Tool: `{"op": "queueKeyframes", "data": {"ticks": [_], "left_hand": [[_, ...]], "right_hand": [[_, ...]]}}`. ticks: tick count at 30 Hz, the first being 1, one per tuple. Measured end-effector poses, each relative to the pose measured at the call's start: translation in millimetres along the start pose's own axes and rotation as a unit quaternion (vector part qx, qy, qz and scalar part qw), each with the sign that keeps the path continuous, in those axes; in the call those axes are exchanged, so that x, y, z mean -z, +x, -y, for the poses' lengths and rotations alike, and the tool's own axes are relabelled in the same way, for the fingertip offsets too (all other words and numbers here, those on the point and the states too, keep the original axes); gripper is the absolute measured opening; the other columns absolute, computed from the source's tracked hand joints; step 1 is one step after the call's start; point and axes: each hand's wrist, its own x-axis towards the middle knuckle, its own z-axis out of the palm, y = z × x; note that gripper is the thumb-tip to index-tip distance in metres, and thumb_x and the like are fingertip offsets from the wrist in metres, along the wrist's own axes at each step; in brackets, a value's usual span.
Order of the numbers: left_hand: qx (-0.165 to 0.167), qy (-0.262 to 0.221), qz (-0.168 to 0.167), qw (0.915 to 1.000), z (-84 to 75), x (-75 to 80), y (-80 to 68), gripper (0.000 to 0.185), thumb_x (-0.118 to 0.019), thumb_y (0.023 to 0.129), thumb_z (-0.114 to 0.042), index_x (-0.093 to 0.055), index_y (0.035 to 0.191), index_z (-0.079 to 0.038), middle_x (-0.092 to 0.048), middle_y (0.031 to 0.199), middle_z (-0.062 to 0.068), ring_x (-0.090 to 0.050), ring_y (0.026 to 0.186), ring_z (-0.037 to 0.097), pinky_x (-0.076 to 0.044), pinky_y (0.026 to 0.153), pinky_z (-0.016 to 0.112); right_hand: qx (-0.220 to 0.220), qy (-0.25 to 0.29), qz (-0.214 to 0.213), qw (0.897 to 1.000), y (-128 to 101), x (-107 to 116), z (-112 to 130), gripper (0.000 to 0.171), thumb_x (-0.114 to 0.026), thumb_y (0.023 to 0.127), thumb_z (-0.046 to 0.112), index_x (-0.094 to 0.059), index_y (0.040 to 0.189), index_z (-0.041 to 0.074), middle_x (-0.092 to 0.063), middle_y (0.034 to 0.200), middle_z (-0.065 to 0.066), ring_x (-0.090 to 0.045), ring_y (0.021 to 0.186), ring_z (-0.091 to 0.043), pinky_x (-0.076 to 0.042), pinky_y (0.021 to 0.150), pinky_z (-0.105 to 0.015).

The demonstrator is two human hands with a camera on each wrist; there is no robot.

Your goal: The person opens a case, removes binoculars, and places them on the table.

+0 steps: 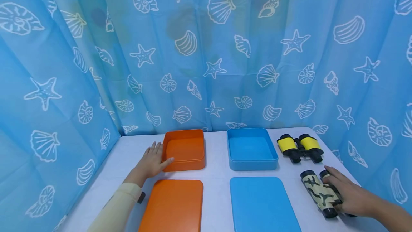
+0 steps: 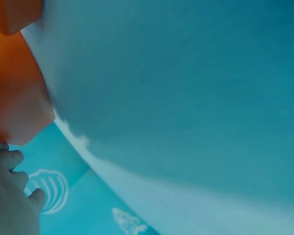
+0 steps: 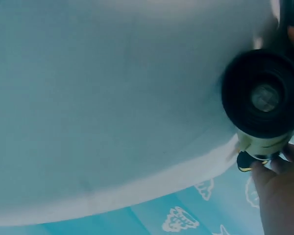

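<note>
My left hand lies against the left side of an open orange box. Its fingers are stretched along the wall, with the thumb at the front left corner. In the left wrist view, fingertips of that hand are beside the orange wall. At the right, my right hand grips camouflage-patterned binoculars over their right barrel, close over the table. The right wrist view shows one black-rimmed lens end of the binoculars, with fingers around the barrel.
Behind the right hand stand yellow and black binoculars. An open blue box is at the middle back. Flat orange and blue lids lie in front of the boxes. A shell-patterned curtain encloses the white table.
</note>
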Motion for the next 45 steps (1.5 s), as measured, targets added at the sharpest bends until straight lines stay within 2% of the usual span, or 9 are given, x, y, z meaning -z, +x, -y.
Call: {"op": "queueKeyframes", "data": {"ticks": [7, 12, 16, 19, 27, 31, 38, 41, 45], "left_hand": [[0.020, 0.031, 0.007, 0.9993, -14.9, 7.8, -2.1, 0.093, -0.045, 0.092, -0.067, -0.025, 0.152, 0.002, -0.024, 0.155, 0.024, -0.014, 0.143, 0.044, -0.010, 0.113, 0.060], [0.008, 0.028, -0.070, 0.9971, -54.6, 9.7, -17.1, 0.075, -0.059, 0.094, -0.047, -0.040, 0.142, 0.008, -0.045, 0.141, 0.027, -0.045, 0.127, 0.042, -0.038, 0.103, 0.055], [0.004, -0.079, -0.098, 0.9920, -97.6, 13.5, -37.3, 0.061, -0.065, 0.092, -0.037, -0.051, 0.134, 0.005, -0.058, 0.127, 0.019, -0.058, 0.111, 0.034, -0.049, 0.093, 0.051], [0.005, -0.179, -0.037, 0.9831, -128.0, 14.0, -51.9, 0.060, -0.065, 0.091, -0.042, -0.054, 0.135, -0.002, -0.061, 0.124, 0.011, -0.058, 0.110, 0.029, -0.050, 0.091, 0.050], [0.021, -0.369, 0.197, 0.9082, -186.5, -4.4, -80.1, 0.056, -0.068, 0.090, -0.040, -0.054, 0.134, -0.008, -0.064, 0.114, 0.001, -0.060, 0.102, 0.023, -0.050, 0.089, 0.053], [0.053, -0.432, 0.257, 0.8627, -203.2, -18.0, -92.4, 0.059, -0.068, 0.090, -0.040, -0.050, 0.138, -0.012, -0.061, 0.124, 0.004, -0.061, 0.101, 0.026, -0.041, 0.094, 0.064], [0.080, -0.549, 0.327, 0.7650, -215.8, -40.7, -101.6, 0.083, -0.065, 0.088, -0.050, -0.029, 0.151, -0.010, -0.038, 0.149, 0.018, -0.049, 0.123, 0.039, -0.028, 0.099, 0.071], [0.050, -0.565, 0.341, 0.7495, -213.6, -69.9, -93.8, 0.086, -0.062, 0.090, -0.051, -0.023, 0.153, -0.010, -0.032, 0.153, 0.018, -0.037, 0.135, 0.040, -0.029, 0.103, 0.066], [0.021, -0.581, 0.312, 0.7512, -212.6, -100.4, -86.7, 0.082, -0.059, 0.091, -0.051, -0.023, 0.154, -0.015, -0.029, 0.155, 0.014, -0.029, 0.139, 0.038, -0.026, 0.102, 0.071]], "right_hand": [[-0.015, 0.004, 0.030, 0.999, 2, 11, 5, 0.078, -0.083, 0.058, 0.027, -0.056, 0.128, 0.008, -0.023, 0.147, -0.035, -0.017, 0.130, -0.062, -0.026, 0.089, -0.079], [-0.031, 0.007, 0.041, 0.999, -2, 24, 27, 0.064, -0.073, 0.079, 0.023, -0.051, 0.136, 0.004, -0.034, 0.142, -0.034, -0.031, 0.126, -0.060, -0.034, 0.088, -0.075], [-0.069, 0.033, 0.046, 0.996, 0, 23, 60, 0.063, -0.071, 0.086, 0.039, -0.052, 0.135, 0.005, -0.051, 0.132, -0.027, -0.049, 0.115, -0.050, -0.042, 0.085, -0.069], [-0.088, 0.071, 0.050, 0.992, 2, 13, 83, 0.063, -0.071, 0.085, 0.046, -0.057, 0.131, 0.004, -0.060, 0.123, -0.020, -0.056, 0.109, -0.042, -0.046, 0.083, -0.065], [-0.122, 0.151, 0.103, 0.976, 10, -24, 104, 0.086, -0.071, 0.077, 0.061, -0.050, 0.136, 0.001, -0.052, 0.130, -0.029, -0.049, 0.116, -0.052, -0.046, 0.083, -0.065], [-0.154, 0.150, 0.119, 0.969, 17, -38, 104, 0.097, -0.073, 0.072, 0.063, -0.045, 0.138, -0.002, -0.045, 0.132, -0.037, -0.042, 0.120, -0.057, -0.044, 0.084, -0.067], [-0.165, 0.181, 0.139, 0.960, 24, -55, 110, 0.093, -0.075, 0.074, 0.056, -0.043, 0.139, -0.002, -0.042, 0.134, -0.037, -0.040, 0.119, -0.059, -0.042, 0.087, -0.066], [-0.155, 0.225, 0.152, 0.950, 28, -61, 113, 0.093, -0.074, 0.076, 0.055, -0.040, 0.141, -0.002, -0.037, 0.137, -0.038, -0.035, 0.123, -0.060, -0.040, 0.091, -0.067], [-0.160, 0.279, 0.155, 0.934, 34, -62, 117, 0.096, -0.075, 0.076, 0.056, -0.036, 0.145, 0.000, -0.029, 0.143, -0.038, -0.029, 0.126, -0.060, -0.037, 0.093, -0.069]]}}
